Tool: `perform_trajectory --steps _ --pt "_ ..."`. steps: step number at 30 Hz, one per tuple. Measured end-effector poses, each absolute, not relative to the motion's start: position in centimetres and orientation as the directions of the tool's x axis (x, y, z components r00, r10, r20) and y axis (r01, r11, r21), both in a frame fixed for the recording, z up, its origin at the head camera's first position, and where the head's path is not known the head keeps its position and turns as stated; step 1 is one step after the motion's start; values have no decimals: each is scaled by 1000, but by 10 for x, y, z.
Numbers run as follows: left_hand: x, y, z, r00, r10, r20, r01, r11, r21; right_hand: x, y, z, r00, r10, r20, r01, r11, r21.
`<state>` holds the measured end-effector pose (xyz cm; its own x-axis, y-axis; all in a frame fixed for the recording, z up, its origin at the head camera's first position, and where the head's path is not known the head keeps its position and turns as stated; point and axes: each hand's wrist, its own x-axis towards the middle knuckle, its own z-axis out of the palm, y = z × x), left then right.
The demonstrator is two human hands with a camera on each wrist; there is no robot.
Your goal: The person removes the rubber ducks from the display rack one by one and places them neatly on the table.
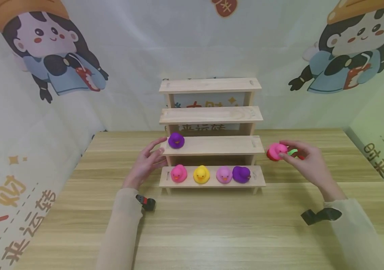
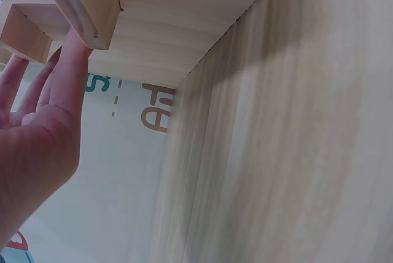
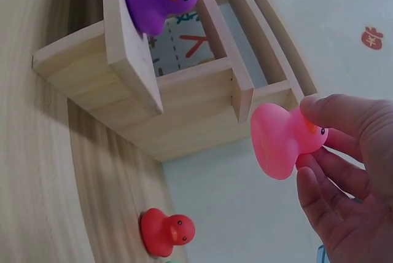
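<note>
My right hand (image 1: pixel 308 161) pinches a pink rubber duck (image 3: pixel 279 140) by its head, thumb on one side and fingers on the other. The duck hangs beside the right side of a stepped wooden shelf (image 1: pixel 212 146). My left hand (image 1: pixel 148 163) touches the shelf's left end at the second board from the bottom, fingers fairly straight. On that board, near those fingertips, sits a purple duck (image 1: pixel 176 141). Along the lowest board stand another pink duck (image 1: pixel 179 174), a yellow duck (image 1: pixel 201 174), a lilac duck (image 1: pixel 224 175) and a second purple duck (image 1: pixel 241 174).
A red duck (image 3: pixel 164 232) stands on the wooden table (image 1: pixel 192 225) right of the shelf. Beside it, a small green thing (image 1: pixel 292 152) shows partly behind my right fingers. The top two boards (image 1: pixel 210 85) carry no ducks. A printed cloth (image 1: pixel 192 48) hangs behind the shelf.
</note>
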<state>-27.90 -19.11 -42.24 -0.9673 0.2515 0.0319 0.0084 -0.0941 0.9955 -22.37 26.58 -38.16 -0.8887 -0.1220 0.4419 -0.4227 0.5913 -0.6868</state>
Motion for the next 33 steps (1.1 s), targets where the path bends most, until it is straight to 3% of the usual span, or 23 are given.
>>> perform_trajectory --steps 33 --pt "-278 -193 -423 -964 263 42 17 -95 995 -223 288 -436 -951 -83 297 -283 615 -736"
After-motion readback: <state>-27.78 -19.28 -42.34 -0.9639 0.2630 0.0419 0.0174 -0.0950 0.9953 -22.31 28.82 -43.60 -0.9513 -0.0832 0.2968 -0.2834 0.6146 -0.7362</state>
